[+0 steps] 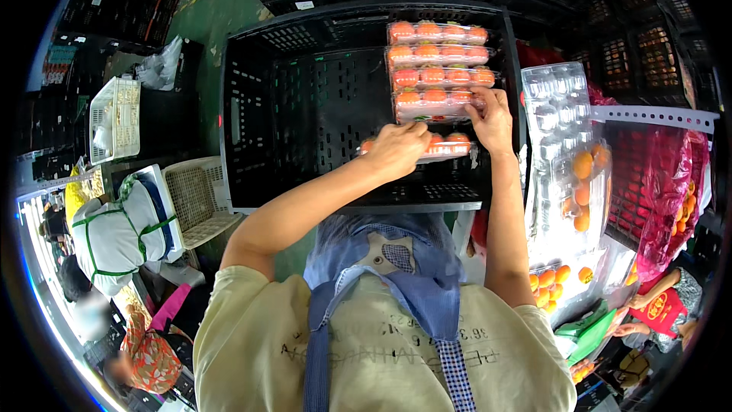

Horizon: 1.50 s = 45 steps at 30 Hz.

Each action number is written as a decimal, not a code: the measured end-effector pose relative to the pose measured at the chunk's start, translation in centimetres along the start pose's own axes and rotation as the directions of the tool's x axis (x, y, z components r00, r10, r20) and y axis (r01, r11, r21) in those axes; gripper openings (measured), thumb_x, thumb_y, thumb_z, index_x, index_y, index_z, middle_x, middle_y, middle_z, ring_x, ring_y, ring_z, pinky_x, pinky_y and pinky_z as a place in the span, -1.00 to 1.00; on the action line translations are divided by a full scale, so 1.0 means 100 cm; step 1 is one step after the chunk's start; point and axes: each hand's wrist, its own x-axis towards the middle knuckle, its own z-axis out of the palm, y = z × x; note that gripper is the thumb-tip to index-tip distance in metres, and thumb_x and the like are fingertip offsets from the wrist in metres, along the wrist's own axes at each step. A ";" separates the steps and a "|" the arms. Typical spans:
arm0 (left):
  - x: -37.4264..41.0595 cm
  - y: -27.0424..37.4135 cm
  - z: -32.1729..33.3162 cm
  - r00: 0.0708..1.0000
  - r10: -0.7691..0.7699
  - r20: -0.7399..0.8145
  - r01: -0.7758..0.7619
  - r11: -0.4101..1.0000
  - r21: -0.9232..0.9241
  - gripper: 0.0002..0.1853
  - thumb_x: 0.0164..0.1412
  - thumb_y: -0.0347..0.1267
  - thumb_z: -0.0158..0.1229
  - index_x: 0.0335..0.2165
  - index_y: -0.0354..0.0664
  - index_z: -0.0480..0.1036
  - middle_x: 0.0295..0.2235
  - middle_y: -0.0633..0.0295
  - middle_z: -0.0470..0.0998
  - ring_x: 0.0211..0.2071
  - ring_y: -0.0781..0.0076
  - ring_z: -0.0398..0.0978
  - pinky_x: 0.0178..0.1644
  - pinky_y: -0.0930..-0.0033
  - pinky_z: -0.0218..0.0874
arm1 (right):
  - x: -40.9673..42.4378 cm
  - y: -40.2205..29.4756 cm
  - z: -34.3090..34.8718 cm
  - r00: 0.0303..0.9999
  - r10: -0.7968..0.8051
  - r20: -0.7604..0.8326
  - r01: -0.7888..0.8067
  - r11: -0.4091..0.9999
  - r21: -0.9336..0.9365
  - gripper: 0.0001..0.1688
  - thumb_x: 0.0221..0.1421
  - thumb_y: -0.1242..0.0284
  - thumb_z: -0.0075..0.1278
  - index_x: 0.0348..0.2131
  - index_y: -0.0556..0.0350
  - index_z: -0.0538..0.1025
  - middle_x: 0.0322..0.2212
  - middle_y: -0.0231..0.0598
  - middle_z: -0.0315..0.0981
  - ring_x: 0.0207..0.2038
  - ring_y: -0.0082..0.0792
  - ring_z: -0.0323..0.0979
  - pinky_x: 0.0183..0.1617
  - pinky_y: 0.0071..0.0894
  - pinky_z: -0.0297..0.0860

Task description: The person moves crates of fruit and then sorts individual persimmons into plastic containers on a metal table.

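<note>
Before me stands a large black plastic crate [366, 206]. Clear plastic packs of round orange-red fruit, probably tomatoes or persimmons, stand in rows at its right side, the nearest row [434, 96] facing my hands. My right hand [493, 120] has its thumb and fingers at the right end of that nearest row; its exact grip is unclear. Below the row lies another fruit pack [452, 146], partly hidden by my left hand [403, 146]. The left fingers are bent over this pack near the row's lower edge; whether they grip anything cannot be seen.
Right of the crate lie stacked empty clear clamshells [555, 103] and loose orange fruit [549, 286]. A red mesh basket [629, 183] stands beyond. At left are a white basket [117, 120], a beige basket [194, 200] and a person in a white top [114, 234].
</note>
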 end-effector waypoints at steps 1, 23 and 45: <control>0.013 0.003 0.011 1.000 0.000 -0.028 0.001 1.000 0.007 -0.75 -0.17 -0.56 0.10 -0.37 -0.27 0.37 -0.29 0.17 0.40 -0.18 0.24 0.42 -0.19 0.21 0.32 | -0.001 -0.004 -0.001 1.000 0.013 0.002 -0.014 1.000 0.017 -0.61 -0.12 0.53 0.15 -0.19 0.01 0.48 -0.29 -0.18 0.35 -0.33 -0.24 0.47 -0.27 -0.33 0.42; 0.031 -0.032 0.014 0.945 0.127 -0.301 -0.130 0.992 0.011 -0.53 -0.07 -0.22 0.27 -0.18 -0.17 0.37 -0.20 0.17 0.37 -0.11 0.12 0.31 -0.01 0.19 0.20 | -0.191 -0.041 -0.035 0.779 0.196 -0.596 0.026 0.939 0.344 -0.89 0.03 0.64 0.05 -0.35 0.20 0.48 -0.45 -0.36 0.36 -0.51 -0.66 0.26 -0.48 -0.73 0.18; -0.102 0.026 0.059 0.996 0.095 0.000 -0.094 0.993 -0.076 -0.78 -0.13 -0.41 0.11 -0.43 -0.32 0.38 -0.46 0.02 0.50 -0.38 0.08 0.50 -0.31 0.11 0.31 | -0.347 0.098 0.120 0.537 0.794 -0.285 -0.443 0.553 0.706 -0.51 0.09 0.35 -0.06 0.02 0.12 0.40 -0.18 -0.20 0.46 -0.47 -0.49 0.29 -0.45 -0.56 0.18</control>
